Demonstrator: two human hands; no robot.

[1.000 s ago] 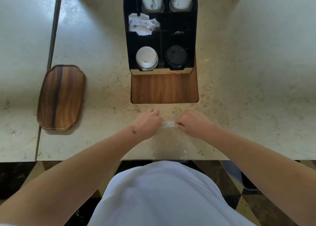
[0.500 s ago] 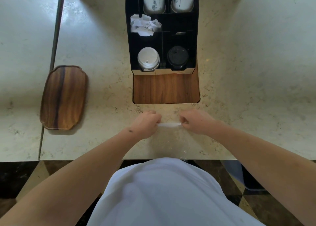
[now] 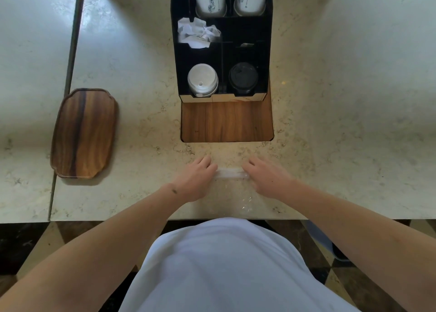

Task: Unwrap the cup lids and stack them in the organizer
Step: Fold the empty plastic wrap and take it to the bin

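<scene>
Hands work at the near edge of the bench [image 3: 330, 122], directly in front of the organizer [image 3: 175, 59]. Left hand [image 3: 197, 181] and right hand [image 3: 266, 179] each hold one end of a clear wrapper [image 3: 231, 173], which lies stretched between them just above the surface; fingers on both sides curl down onto the plastic, though whether they pinch it or only press it cannot be told. Holding both ends probably keeps the film taut so it can be rolled or folded. No lids show inside the wrapper. White lids [image 3: 203, 80] sit stacked in the organizer's front left compartment, black lids [image 3: 243, 78] in the front right, so stacking looks largely done. Crumpled paper [image 3: 198, 33] fills the compartment behind the white lids. A tray [image 3: 85, 132] lies well apart, left.
</scene>
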